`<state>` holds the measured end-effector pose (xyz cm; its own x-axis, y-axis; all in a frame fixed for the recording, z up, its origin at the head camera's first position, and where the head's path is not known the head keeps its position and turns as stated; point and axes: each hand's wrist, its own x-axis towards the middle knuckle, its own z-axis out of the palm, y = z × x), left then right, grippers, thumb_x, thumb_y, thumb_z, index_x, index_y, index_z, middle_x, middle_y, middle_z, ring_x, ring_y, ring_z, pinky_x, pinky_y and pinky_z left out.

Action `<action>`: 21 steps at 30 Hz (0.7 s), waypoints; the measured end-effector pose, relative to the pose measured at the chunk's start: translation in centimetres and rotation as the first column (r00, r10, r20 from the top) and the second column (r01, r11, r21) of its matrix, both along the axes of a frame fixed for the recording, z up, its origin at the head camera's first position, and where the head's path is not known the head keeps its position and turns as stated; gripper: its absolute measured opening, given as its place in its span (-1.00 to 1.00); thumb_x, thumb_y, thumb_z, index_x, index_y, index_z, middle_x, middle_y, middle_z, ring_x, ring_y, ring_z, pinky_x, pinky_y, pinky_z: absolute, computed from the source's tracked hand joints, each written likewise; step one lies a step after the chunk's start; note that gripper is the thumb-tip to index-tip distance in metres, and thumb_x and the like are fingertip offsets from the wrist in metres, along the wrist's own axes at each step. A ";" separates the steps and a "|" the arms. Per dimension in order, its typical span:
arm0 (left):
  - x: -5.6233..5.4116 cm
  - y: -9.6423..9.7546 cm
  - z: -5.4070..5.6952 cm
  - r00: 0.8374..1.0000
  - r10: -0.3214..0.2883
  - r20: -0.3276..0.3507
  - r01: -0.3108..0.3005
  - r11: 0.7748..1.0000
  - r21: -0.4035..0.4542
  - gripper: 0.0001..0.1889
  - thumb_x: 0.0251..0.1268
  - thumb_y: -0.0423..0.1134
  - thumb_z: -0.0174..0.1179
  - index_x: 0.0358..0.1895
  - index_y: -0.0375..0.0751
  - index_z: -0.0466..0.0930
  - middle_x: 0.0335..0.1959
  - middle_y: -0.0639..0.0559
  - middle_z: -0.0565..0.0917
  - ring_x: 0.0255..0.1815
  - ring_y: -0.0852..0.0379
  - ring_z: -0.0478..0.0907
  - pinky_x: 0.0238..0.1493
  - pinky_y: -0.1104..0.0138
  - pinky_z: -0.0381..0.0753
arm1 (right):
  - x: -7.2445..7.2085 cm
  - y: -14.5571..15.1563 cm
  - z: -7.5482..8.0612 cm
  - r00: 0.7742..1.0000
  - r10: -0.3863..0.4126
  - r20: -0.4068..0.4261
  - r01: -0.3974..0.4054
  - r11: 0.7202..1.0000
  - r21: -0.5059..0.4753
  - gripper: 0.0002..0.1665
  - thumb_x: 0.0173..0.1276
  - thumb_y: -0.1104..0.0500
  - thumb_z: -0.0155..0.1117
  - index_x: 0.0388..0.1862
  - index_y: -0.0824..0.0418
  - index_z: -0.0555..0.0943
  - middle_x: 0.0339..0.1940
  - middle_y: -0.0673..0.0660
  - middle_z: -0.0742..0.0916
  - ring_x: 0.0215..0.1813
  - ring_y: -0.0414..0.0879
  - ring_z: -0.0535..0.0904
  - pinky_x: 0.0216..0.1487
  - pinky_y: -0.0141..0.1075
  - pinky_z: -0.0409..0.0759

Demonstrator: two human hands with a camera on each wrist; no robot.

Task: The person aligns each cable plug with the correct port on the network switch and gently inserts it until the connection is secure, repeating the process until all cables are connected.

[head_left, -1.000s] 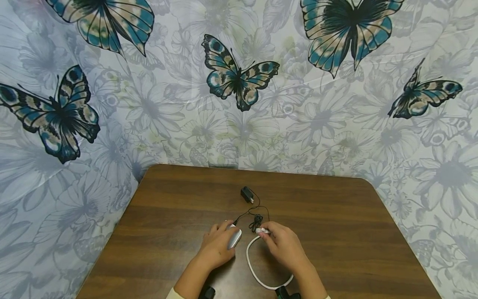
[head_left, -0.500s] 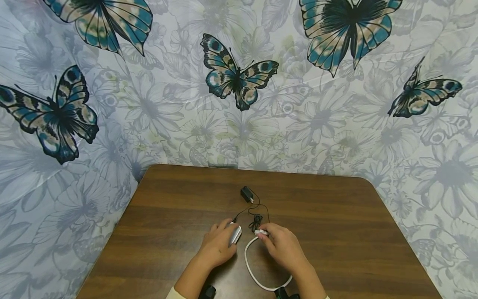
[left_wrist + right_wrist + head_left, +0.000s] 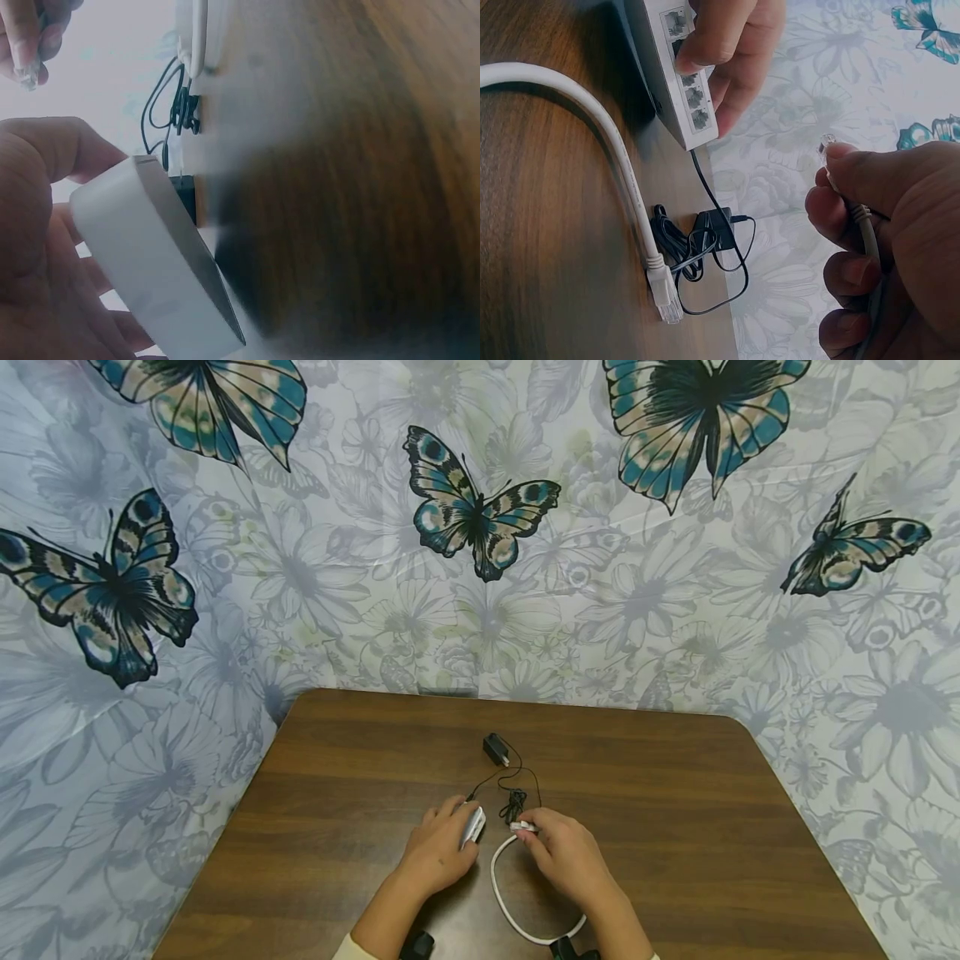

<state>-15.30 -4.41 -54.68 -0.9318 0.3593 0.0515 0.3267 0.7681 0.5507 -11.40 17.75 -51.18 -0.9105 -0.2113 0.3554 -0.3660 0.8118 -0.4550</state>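
Note:
My left hand (image 3: 437,852) grips a small white network switch (image 3: 664,79), which is tilted above the table. A row of ports (image 3: 694,99) on its side faces my right hand; the left thumb lies across part of that row. In the left wrist view the broad white face of the switch (image 3: 154,259) shows. My right hand (image 3: 568,852) pinches the clear plug (image 3: 826,144) of an Ethernet cable, apart from the switch. The white cable (image 3: 497,892) loops over the table, and its other plug (image 3: 666,296) lies near the black cord.
Toward the back of the brown wooden table (image 3: 360,752) lies a black power adapter (image 3: 495,749). Its thin cord, partly bundled (image 3: 513,806), runs to the far end of the switch. A butterfly-patterned cloth (image 3: 480,627) hangs behind the table.
The switch has tipped further in my left hand, its side turning up toward the right. My right hand has shifted very slightly left, still pinching the cable plug.

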 end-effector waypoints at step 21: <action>0.5 0.3 0.8 1.000 -0.013 0.017 0.012 0.997 0.080 -0.33 0.12 -0.17 0.26 0.41 0.01 0.44 0.38 -0.10 0.44 0.24 -0.19 0.45 0.07 -0.08 0.49 | 0.1 -0.4 -0.1 1.000 -0.009 0.016 0.008 0.999 0.049 -0.83 0.28 0.13 0.43 -0.14 0.01 0.73 -0.20 -0.13 0.76 -0.17 -0.22 0.70 -0.16 -0.16 0.64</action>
